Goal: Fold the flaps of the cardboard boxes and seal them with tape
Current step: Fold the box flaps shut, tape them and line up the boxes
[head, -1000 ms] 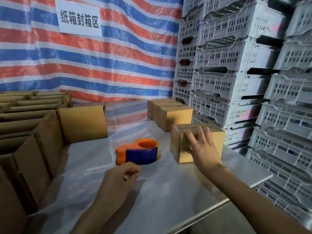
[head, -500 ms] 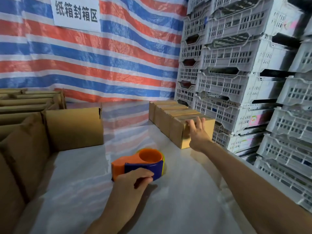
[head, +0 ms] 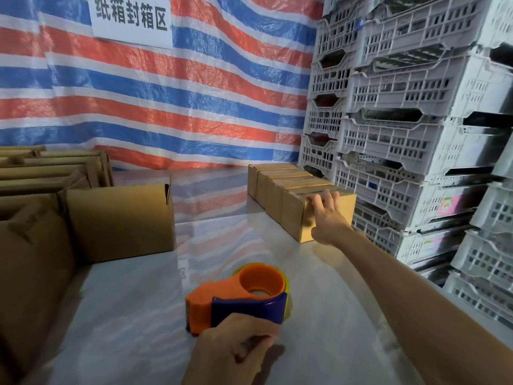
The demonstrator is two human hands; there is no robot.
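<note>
Two bare hands appear in my remote head view, both over a pale, glossy table [head: 333, 315].

(a) The right hand [head: 324, 215] reaches forward at full arm's stretch. Its fingers are straight and slightly spread, laid flat against the near face and top edge of the nearest box [head: 294, 220], curling round nothing.

(b) That box is closed and ends a row of closed boxes [head: 277, 179]. The row runs away from me along the table's right side, each box touching the next.

(c) The left hand [head: 236, 348] sits low in the view with its fingers curled inward and the thumb across them. Its knuckles lie against the near side of the tape dispenser [head: 238, 298]. I cannot tell whether the fingers actually grasp the dispenser or merely rest beside it.

(d) The tape dispenser, orange with a dark blue panel, lies on the table between the two hands, well apart from the row.

(e) An open box [head: 119, 218] stands at the left with its flaps upright. Further open cartons [head: 41, 176] are packed closely behind and beside it.

(f) A striped tarpaulin [head: 180, 93] in red, blue and white hangs behind the table, and a white sign [head: 130, 18] is fixed near its top. Stacked white crates [head: 416, 120] rise at the right, just beside the row.
</note>
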